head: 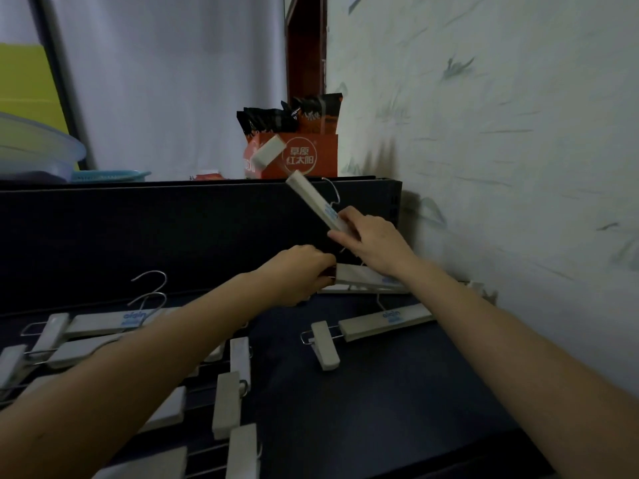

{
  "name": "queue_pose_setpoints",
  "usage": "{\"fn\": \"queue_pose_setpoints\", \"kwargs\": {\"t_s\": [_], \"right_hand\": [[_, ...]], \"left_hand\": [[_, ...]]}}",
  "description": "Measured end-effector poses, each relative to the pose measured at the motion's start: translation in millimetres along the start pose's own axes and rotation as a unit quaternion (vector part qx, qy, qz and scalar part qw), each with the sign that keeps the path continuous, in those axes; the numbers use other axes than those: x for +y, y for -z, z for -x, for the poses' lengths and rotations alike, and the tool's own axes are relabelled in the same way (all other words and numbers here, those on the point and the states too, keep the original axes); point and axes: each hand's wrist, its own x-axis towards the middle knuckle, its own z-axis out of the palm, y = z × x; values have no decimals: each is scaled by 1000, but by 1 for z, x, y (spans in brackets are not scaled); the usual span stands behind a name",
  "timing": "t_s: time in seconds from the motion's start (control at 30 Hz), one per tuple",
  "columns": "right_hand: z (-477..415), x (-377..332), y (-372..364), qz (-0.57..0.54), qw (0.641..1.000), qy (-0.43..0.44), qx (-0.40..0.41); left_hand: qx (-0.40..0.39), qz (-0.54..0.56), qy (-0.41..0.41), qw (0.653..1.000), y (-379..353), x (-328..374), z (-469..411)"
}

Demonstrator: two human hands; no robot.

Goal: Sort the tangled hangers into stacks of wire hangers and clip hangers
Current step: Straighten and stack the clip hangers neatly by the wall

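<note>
My right hand [371,242] grips a white clip hanger [313,197] by its bar and holds it tilted up in the air, one clip [269,151] at its upper left end. My left hand [301,271] is closed on the end of another white clip hanger [366,276] that lies at the back of the dark table [397,392]. A third clip hanger [380,321] lies flat below my right hand. Several more clip hangers [103,323] lie together on the left under my left forearm, metal hooks pointing up.
An orange box [307,159] with dark packets stands on a black raised ledge [173,216] behind the table. A pale patterned wall [501,150] runs close along the right. A plastic basin [38,150] and a teal tray [110,175] sit at the back left.
</note>
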Motion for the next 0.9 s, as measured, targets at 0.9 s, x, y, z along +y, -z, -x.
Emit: {"fn": "queue_pose_setpoints", "kwargs": {"t_s": [0.9], "right_hand": [[42, 2, 113, -161, 975, -59, 143]], "left_hand": [[-16, 88, 86, 992, -20, -14, 13]]}}
